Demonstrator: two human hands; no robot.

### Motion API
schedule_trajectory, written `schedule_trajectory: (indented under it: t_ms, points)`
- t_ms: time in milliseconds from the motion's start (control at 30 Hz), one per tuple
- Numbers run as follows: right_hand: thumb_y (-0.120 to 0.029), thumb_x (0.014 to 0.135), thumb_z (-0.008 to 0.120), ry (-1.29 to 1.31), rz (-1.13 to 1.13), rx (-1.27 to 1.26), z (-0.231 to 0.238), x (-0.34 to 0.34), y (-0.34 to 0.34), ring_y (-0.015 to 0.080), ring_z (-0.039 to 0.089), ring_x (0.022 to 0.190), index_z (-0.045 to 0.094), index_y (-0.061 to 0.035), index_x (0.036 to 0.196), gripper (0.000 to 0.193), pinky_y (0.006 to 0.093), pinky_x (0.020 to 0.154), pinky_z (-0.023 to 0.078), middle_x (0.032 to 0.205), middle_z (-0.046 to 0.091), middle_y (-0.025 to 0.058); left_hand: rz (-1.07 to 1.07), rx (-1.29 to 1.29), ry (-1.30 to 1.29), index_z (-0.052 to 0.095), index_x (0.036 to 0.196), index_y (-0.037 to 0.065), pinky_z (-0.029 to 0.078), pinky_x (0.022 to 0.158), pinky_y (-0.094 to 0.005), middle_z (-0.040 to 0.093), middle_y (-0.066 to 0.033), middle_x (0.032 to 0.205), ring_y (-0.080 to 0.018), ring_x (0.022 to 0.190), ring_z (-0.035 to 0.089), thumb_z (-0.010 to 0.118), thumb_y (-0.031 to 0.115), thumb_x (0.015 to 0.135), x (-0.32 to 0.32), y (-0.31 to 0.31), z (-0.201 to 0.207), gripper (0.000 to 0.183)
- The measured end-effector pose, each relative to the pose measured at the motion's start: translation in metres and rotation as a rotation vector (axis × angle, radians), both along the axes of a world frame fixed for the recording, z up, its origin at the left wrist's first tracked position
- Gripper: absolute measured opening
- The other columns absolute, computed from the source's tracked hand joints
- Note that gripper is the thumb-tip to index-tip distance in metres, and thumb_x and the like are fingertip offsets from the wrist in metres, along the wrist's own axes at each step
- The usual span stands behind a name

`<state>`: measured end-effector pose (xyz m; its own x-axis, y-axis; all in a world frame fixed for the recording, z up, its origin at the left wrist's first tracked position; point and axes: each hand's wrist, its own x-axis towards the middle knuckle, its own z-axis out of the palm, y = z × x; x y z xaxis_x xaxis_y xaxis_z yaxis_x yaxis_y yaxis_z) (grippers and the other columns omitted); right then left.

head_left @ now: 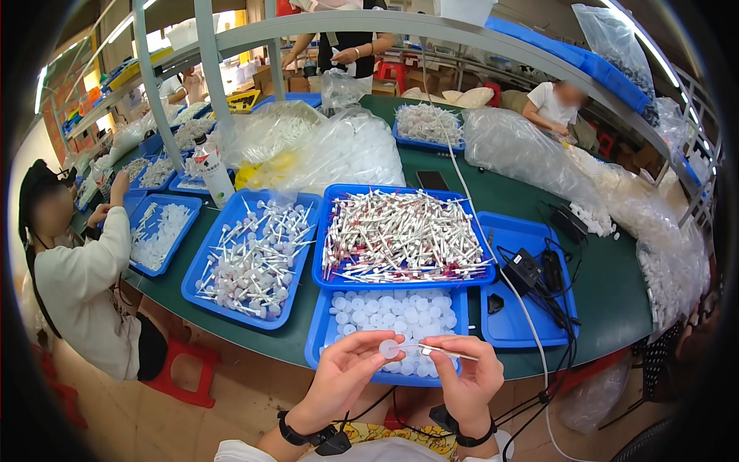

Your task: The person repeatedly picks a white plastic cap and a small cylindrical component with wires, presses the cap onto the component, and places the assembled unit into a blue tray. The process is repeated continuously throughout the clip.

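Observation:
My left hand (350, 375) pinches a round translucent white cap (390, 349) between thumb and fingers. In my right hand (471, 379) is a thin white stick (453, 353), gripped near its white end. A fine, pale line runs between cap and stick; whether they are joined I cannot tell. Both hands are held up over the near edge of a blue tray of round translucent caps (362, 312). Just behind, and overlapping it, stands a blue tray (327, 283) heaped with white sticks (400, 231) that have reddish parts. To the left, another tray (286, 312) holds sticks with caps on them (258, 254).
A blue tray (514, 327) on the right holds black adapters (523, 269) and cables. A white cord hangs down across the green table (616, 285). Large plastic bags (339, 154), a bottle (212, 169) and a phone (433, 180) lie beyond. A co-worker (77, 269) sits at left.

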<state>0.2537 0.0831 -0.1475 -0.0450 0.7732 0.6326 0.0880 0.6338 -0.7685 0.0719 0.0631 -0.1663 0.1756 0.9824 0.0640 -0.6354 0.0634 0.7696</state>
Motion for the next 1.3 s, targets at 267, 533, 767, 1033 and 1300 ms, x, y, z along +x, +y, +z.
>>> schedule_trajectory:
  t_ms: [267, 533, 767, 1033, 1300]
  points:
    - [0.008, 0.079, 0.076, -0.206, 0.008, 0.165, 0.004, 0.010, 0.003, 0.0279, 0.073, 0.090, 0.063, 0.0019, 0.103, 0.028, 0.0333, 0.076, 0.060, 0.099, 0.074, 0.0167, 0.056, -0.017, 0.038, 0.056, 0.129, -0.005, 0.046, 0.105, -0.0428, 0.061, -0.0216, 0.129, -0.0287, 0.113, 0.063, 0.062, 0.005, 0.095, 0.004, 0.004, -0.002, 0.036]
    - [0.008, 0.079, 0.076, -0.255, 0.086, 0.186, 0.003, 0.015, 0.005, 0.0292, 0.073, 0.091, 0.064, 0.0022, 0.104, 0.028, 0.0340, 0.076, 0.060, 0.103, 0.074, 0.0168, -0.007, -0.004, 0.134, 0.056, 0.130, -0.007, 0.047, 0.107, -0.0378, 0.059, -0.0180, 0.133, -0.0234, 0.121, 0.059, 0.058, -0.002, 0.096, 0.000, 0.009, -0.007, 0.035]
    - [0.003, 0.074, 0.080, -0.305, 0.080, 0.139, -0.002, 0.014, 0.008, 0.0263, 0.071, 0.085, 0.071, 0.0025, 0.101, 0.028, 0.0317, 0.072, 0.059, 0.096, 0.073, 0.0125, -0.071, 0.015, 0.218, 0.058, 0.131, -0.005, 0.047, 0.107, -0.0356, 0.060, -0.0161, 0.132, -0.0209, 0.121, 0.059, 0.059, -0.003, 0.096, 0.000, 0.006, -0.005, 0.035]
    - [-0.001, 0.072, 0.082, -0.434, -0.016, 0.182, 0.000, 0.015, 0.006, 0.0220, 0.064, 0.072, 0.073, 0.0003, 0.104, 0.034, 0.0313, 0.059, 0.051, 0.085, 0.067, 0.0086, -0.076, 0.119, 0.244, 0.060, 0.129, -0.006, 0.048, 0.104, -0.0351, 0.061, -0.0164, 0.128, -0.0215, 0.119, 0.059, 0.061, -0.006, 0.095, 0.000, 0.006, -0.008, 0.034]
    - [0.001, 0.078, 0.076, -0.574, 0.091, 0.150, 0.003, 0.014, 0.009, 0.0261, 0.063, 0.074, 0.066, 0.0044, 0.112, 0.036, 0.0340, 0.063, 0.051, 0.085, 0.065, 0.0113, 0.036, 0.155, 0.375, 0.062, 0.128, -0.005, 0.050, 0.098, -0.0338, 0.062, -0.0169, 0.125, -0.0212, 0.114, 0.061, 0.063, -0.003, 0.095, 0.003, 0.004, -0.013, 0.033]
